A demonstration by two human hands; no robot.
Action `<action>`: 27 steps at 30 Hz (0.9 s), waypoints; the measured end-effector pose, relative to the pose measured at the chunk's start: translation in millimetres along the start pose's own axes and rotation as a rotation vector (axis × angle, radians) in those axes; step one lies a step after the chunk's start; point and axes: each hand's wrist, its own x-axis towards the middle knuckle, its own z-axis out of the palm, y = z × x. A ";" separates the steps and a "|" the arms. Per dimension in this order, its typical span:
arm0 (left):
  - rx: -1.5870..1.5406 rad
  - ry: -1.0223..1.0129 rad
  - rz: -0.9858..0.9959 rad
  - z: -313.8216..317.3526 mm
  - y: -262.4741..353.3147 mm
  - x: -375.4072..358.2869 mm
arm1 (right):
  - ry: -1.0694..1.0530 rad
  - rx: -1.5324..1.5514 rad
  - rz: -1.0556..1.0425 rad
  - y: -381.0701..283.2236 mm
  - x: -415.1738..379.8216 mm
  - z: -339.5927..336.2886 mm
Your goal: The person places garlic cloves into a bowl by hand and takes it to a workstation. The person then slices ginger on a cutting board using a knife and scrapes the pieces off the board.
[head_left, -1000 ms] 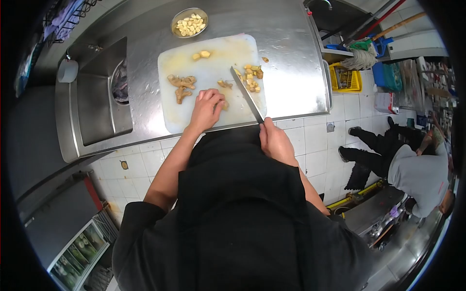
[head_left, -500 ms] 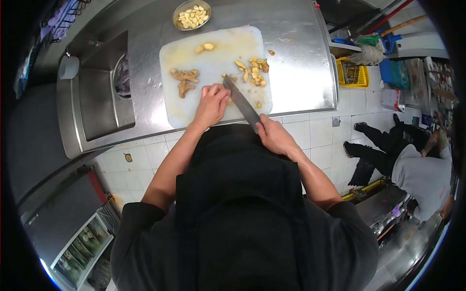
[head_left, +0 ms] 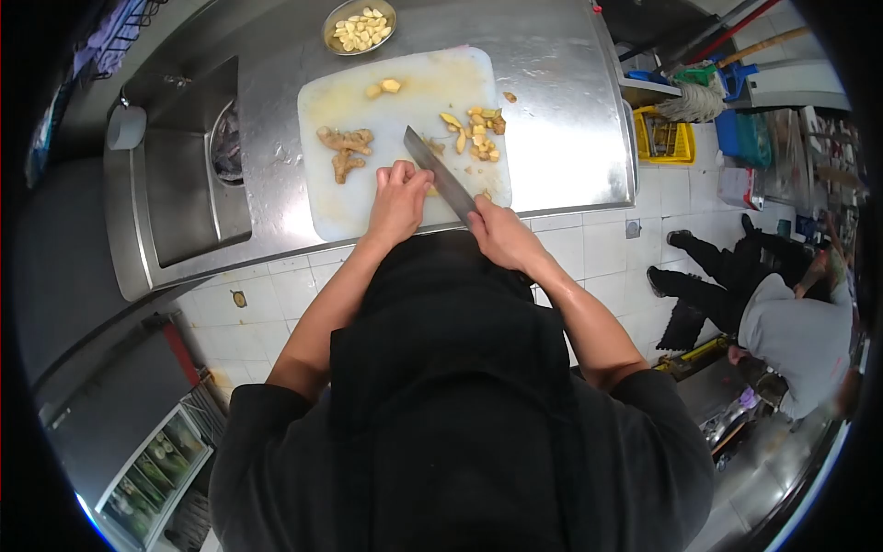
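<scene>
My right hand [head_left: 501, 237] is closed round the handle of a wide-bladed kitchen knife [head_left: 439, 175]. Its blade slants up and left over the white cutting board [head_left: 322, 207], right beside my left hand [head_left: 397, 202]. The left fingers are curled down on the board, around a piece of ginger that they mostly hide. An unpeeled ginger root [head_left: 345, 152] lies left of that hand. Cut ginger pieces and peel [head_left: 480, 138] are heaped on the board's right side, with peeled ginger chunks [head_left: 390, 86] near the far edge.
A metal bowl of peeled garlic cloves [head_left: 361, 32] stands beyond the board on the steel counter [head_left: 561, 110]. A sink [head_left: 184, 193] is at the left. Right of the counter are a yellow crate [head_left: 679, 138] on the floor and a co-worker in a grey shirt [head_left: 796, 322].
The knife and my right hand have shifted left and slightly up, with the blade tip now further left. My left hand has barely moved.
</scene>
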 end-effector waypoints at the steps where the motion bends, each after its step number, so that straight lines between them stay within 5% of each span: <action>1: -0.001 0.004 -0.006 0.2 -0.4 -0.5 | -0.006 -0.005 -0.002 1.5 4.3 5.3; 7: -0.040 0.045 -0.010 2.9 -7.0 -4.9 | 0.188 0.055 -0.170 16.9 78.2 42.8; 13: -0.150 0.168 -0.152 1.4 -4.7 -13.2 | 0.197 -0.067 0.001 6.1 60.1 8.3; 19: -0.340 0.074 -0.235 -11.1 -8.3 -4.5 | 0.185 -0.074 0.015 12.1 49.6 2.8; 21: -0.501 -0.123 -0.461 -29.0 -0.9 13.0 | 0.165 -0.107 0.029 9.3 44.8 3.3; 22: -0.503 -0.121 -0.459 -27.9 -9.6 18.9 | 0.141 -0.139 0.043 8.3 42.9 3.5; 24: -0.096 -0.078 -0.010 -29.4 -26.3 28.7 | 0.140 -0.144 0.039 8.0 41.0 4.4; 27: -0.175 0.008 -0.046 -30.8 -27.1 38.6 | 0.154 -0.150 0.023 8.9 40.0 7.8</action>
